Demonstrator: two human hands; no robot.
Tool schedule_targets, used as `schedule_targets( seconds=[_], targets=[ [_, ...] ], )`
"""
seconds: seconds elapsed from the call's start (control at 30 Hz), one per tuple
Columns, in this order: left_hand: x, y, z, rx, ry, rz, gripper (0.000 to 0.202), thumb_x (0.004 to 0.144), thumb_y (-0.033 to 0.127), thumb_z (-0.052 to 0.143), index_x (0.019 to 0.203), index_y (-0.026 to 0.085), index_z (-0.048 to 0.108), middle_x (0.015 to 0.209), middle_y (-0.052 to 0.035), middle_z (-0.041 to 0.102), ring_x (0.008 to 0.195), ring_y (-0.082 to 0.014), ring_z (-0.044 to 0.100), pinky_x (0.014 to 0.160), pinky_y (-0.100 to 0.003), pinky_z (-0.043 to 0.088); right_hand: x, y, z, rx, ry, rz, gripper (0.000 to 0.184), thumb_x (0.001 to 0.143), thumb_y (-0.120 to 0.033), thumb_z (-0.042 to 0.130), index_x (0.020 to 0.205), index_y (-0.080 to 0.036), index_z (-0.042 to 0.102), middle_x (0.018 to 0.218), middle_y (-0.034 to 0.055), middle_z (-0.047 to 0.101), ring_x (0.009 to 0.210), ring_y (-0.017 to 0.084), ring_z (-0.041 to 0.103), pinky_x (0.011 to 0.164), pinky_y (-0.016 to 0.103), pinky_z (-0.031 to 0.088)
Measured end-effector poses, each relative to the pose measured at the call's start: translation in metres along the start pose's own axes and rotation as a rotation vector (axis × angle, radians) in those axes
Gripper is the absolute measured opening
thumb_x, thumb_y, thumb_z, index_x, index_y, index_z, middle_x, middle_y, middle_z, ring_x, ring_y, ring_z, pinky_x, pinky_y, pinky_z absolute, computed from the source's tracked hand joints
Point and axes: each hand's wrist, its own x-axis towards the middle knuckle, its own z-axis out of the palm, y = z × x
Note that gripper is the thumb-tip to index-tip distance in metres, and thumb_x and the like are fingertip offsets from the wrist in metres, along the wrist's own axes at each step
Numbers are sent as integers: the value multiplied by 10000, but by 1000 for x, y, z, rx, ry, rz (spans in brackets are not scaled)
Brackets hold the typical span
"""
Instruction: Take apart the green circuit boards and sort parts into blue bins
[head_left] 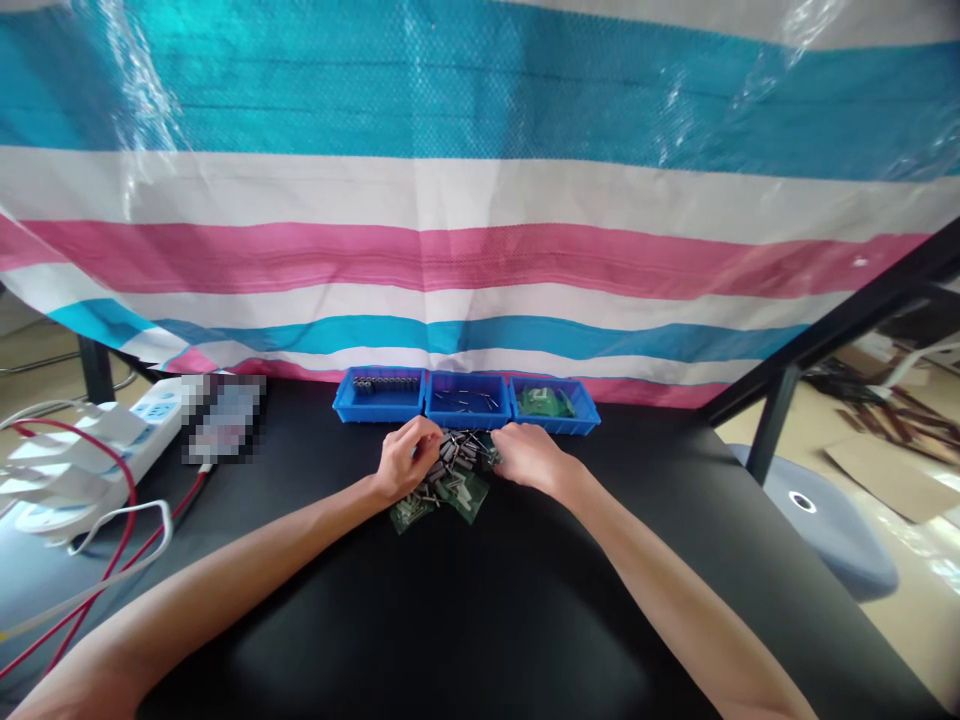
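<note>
Forearms (645,555) nearest; grey parts (459,452) piled, long axes crisscrossed.

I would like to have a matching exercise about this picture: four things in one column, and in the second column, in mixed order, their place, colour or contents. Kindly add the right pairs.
Things
1. Left blue bin
2. Right blue bin
3. Heap of small parts
4. Power strip

Descriptions
A. White, with cables near it, at the left side of the table
B. Contains green packets
C. Between the left hand and the right hand
D. Contains a row of small metal pieces

Right pairs: 1-D, 2-B, 3-C, 4-A
</note>
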Motion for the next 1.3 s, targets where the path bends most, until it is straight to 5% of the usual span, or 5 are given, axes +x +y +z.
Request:
schedule_targets(
  seconds=[0.53, 0.73, 0.97, 1.1, 1.3],
  targets=[
    [0, 1, 0, 19, -2, -7, 62, 870, 153, 513, 886, 172, 570, 797, -40, 594, 641, -110, 525, 601, -224, 445, 4, 2, 1, 141, 132, -30, 110, 731, -154, 591, 654, -146, 670, 706, 118, 685, 664, 234, 661, 535, 266, 352],
    [-1, 0, 1, 32, -3, -56, 94, 893, 181, 512, 962, 177, 575, 787, -21, 589, 595, -93, 520, 595, -215, 439, -1, 11, -12, 498, 221, -154, 131, 745, -138, 561, 666, -178, 657, 616, 3, 613, 588, 128, 553, 546, 231, 330],
    [4, 1, 1, 40, -113, -117, 308, 931, 276, 505, 1228, 196, 523, 872, -22, 599, 541, -59, 477, 574, -193, 443, 8, 2, -8, 915, 356, -222, 195, 853, -146, 462, 875, -162, 656, 763, 4, 617, 561, 82, 547, 558, 198, 426],
    [6, 0, 2, 89, -66, -154, 243, 912, 332, 542, 1102, 185, 584, 770, 3, 554, 544, -74, 463, 541, -190, 409, 14, -6, 3, 1154, 332, -216, 179, 882, -232, 482, 929, -167, 642, 594, -28, 577, 471, 103, 549, 475, 202, 456],
    [4, -2, 4, 131, -21, -107, 234, 902, 330, 553, 733, 168, 547, 596, 40, 437, 507, -76, 380, 506, -199, 335, 16, -18, 12, 1341, 594, -90, 226, 849, -397, 583, 905, -188, 647, 711, 14, 641, 545, 135, 588, 504, 234, 487]
  ],
)
